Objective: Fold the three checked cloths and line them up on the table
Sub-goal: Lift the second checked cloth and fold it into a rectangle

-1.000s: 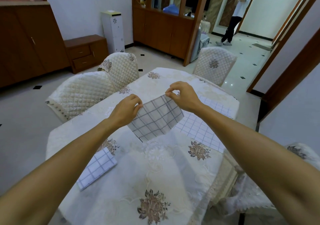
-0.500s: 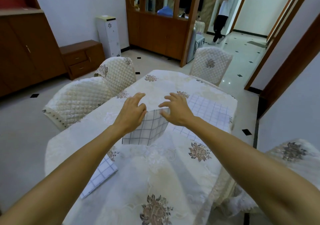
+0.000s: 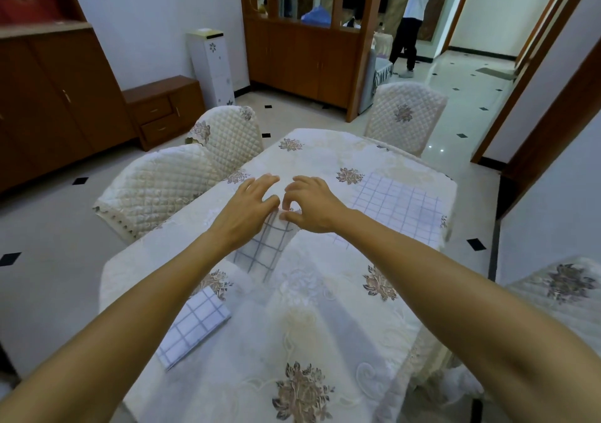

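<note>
Three white cloths with a grey check lie on the table (image 3: 325,325). A folded cloth (image 3: 265,247) lies at the middle, partly under my hands. My left hand (image 3: 245,209) rests flat on its left part with fingers spread. My right hand (image 3: 312,203) sits at its top right corner, thumb and fingers curled at the cloth's edge; whether they pinch it is unclear. Another folded cloth (image 3: 193,326) lies near the table's left edge, beside my left forearm. An unfolded cloth (image 3: 396,208) is spread flat at the far right.
The table carries a cream cloth with brown flowers. Quilted chairs (image 3: 162,185) stand along the left side, one at the far end (image 3: 405,116) and one at the near right (image 3: 559,295). A person (image 3: 411,16) stands in the doorway beyond.
The checked cloth held up in the air by both hands has come down onto the table. My hands let go of its corners and now press on it.
</note>
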